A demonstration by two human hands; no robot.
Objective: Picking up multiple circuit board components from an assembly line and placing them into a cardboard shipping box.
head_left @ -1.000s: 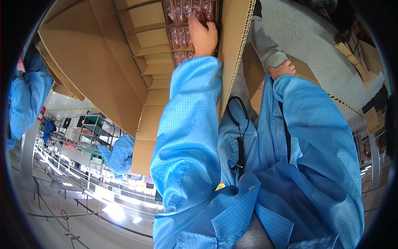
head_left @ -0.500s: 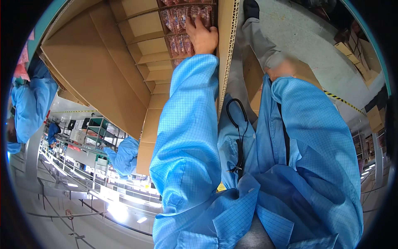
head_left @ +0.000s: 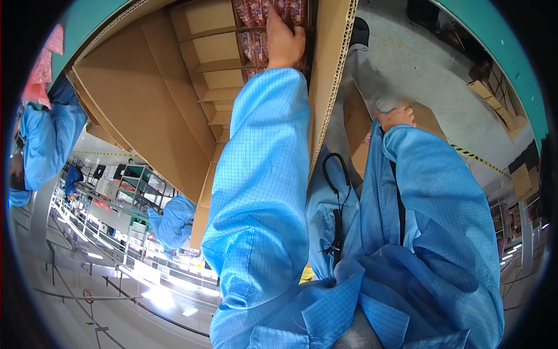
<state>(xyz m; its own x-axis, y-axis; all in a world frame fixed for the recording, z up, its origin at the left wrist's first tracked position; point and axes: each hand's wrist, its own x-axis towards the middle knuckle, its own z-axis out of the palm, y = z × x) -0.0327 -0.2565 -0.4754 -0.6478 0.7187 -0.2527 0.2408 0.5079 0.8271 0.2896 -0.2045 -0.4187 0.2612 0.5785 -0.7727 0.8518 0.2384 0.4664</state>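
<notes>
My left hand [head_left: 285,43] reaches into a tall cardboard box [head_left: 328,87], its fingers stretched and apart against packs in pink bubble wrap [head_left: 254,45]. What lies under the fingertips is partly hidden. Thin cardboard dividers [head_left: 218,65] split the box into compartments; the pink packs fill those along the right side. Outside the box, to the right, my right hand [head_left: 397,118] is held in front of my blue checked coat [head_left: 372,168], fingers curled in. Whatever it grips, if anything, cannot be made out; the area just above it is blurred.
A wide box flap [head_left: 142,99] leans out to the left. Pink bubble wrap [head_left: 43,72] hangs at the far left. People in blue coats [head_left: 173,221] are at the left, near shelving [head_left: 136,183]. More cardboard boxes [head_left: 526,181] stand at the right, beyond yellow-black tape [head_left: 479,161].
My left hand shifts slightly upward in the picture, its fingers pressing further among the pink packs. The view tilts a little. My right hand stays in nearly the same place, its fingers now showing more clearly.
</notes>
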